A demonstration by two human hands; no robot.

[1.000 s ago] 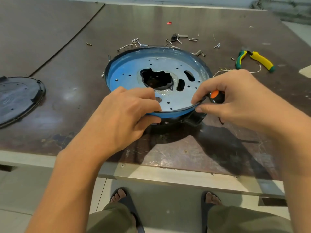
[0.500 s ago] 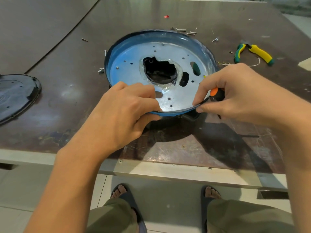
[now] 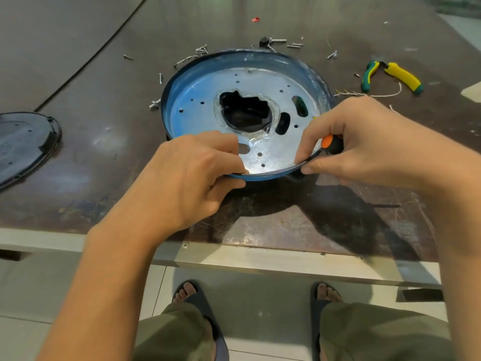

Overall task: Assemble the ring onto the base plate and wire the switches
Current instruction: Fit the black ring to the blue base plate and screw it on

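A round metal base plate (image 3: pixel 197 100) with blue film, several small holes and a big dark middle opening lies on the table, near edge raised. A blue ring (image 3: pixel 270 57) runs round its rim. My left hand (image 3: pixel 192 175) pinches the near rim, thumb under, fingers on top. My right hand (image 3: pixel 364 142) pinches the rim to the right and also holds a screwdriver with an orange and black handle (image 3: pixel 329 143) in its palm. A black part (image 3: pixel 295 175) shows under the near rim.
Yellow-green pliers (image 3: pixel 393 75) and a thin white wire (image 3: pixel 374 94) lie right of the plate. Loose screws (image 3: pixel 200 52) and a bolt (image 3: pixel 276 40) are scattered behind it. A black round cover (image 3: pixel 23 144) sits at the far left. The table's front edge (image 3: pixel 234 254) is close.
The far side of the plate tipped up toward me, then lowered a little, so the screws behind it show again. Both hands kept their grip on the near rim.
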